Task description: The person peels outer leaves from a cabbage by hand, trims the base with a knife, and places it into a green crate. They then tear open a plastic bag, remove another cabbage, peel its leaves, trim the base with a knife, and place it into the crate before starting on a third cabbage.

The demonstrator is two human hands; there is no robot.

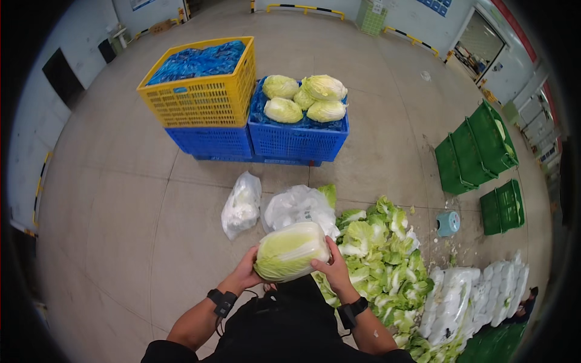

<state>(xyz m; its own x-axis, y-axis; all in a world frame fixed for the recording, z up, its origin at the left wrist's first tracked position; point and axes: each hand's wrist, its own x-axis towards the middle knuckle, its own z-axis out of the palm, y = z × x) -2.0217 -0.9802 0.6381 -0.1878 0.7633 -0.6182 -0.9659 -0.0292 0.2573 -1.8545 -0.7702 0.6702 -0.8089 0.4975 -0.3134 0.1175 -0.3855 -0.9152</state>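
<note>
A large pale green napa cabbage [290,251] lies sideways between my two hands, held up in front of my body. My left hand [247,269] grips its leafy left end, and my right hand [331,266] grips the white stem end, thumb on the near side. Just beyond the cabbage, a clear plastic bag [299,206] sits on the floor, partly hidden by it. To the right of my right hand spreads a heap of loose cabbage leaves [381,254].
A blue crate [296,140] ahead carries several napa cabbages [283,111] on blue film. Left of it, a yellow crate [200,100] is stacked on another blue crate. A white bag [242,206], green crates [475,148], a blue stool [448,223] and white plastic-wrapped bundles [451,299] stand around.
</note>
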